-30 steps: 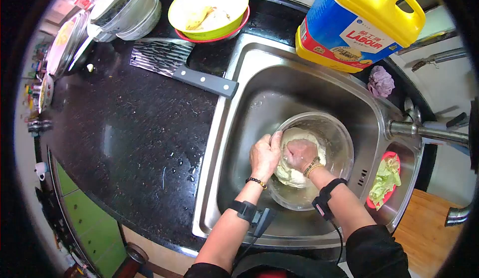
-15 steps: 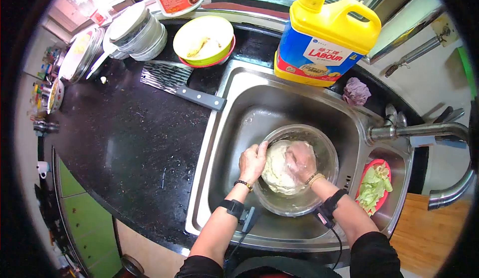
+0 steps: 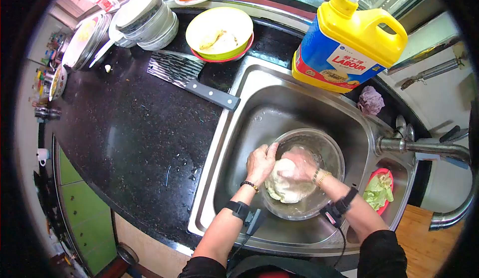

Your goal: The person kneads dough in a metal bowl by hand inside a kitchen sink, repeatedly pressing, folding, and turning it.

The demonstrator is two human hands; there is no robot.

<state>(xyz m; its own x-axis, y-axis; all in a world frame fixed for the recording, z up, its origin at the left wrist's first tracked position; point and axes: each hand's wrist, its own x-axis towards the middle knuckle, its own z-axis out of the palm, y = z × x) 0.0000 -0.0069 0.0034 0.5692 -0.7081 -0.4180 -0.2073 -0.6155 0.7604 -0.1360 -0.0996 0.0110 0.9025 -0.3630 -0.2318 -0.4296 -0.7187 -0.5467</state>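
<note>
- A kitchen, seen from the steel sink [image 3: 249,107] with its curved faucet [image 3: 429,149]
- Cleaver [image 3: 192,80] on a dark speckled countertop [image 3: 134,128]
- Stacked bowls [image 3: 157,28] and plates [image 3: 86,41]
- Green cabinet doors [image 3: 87,213] below
- Yellow "Labour" pump jug [image 3: 349,46] beside the sink

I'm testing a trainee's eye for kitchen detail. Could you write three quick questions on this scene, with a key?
1. True or false: pale green leaves lie in a red oval dish.
2. Which hand holds the rim of the round, shiny bowl?
3. Fill in: the blade of the grey-handled metal cleaver lies on the speckled ____ countertop.

Key: 1. True. 2. The person's left hand. 3. Black.
</note>
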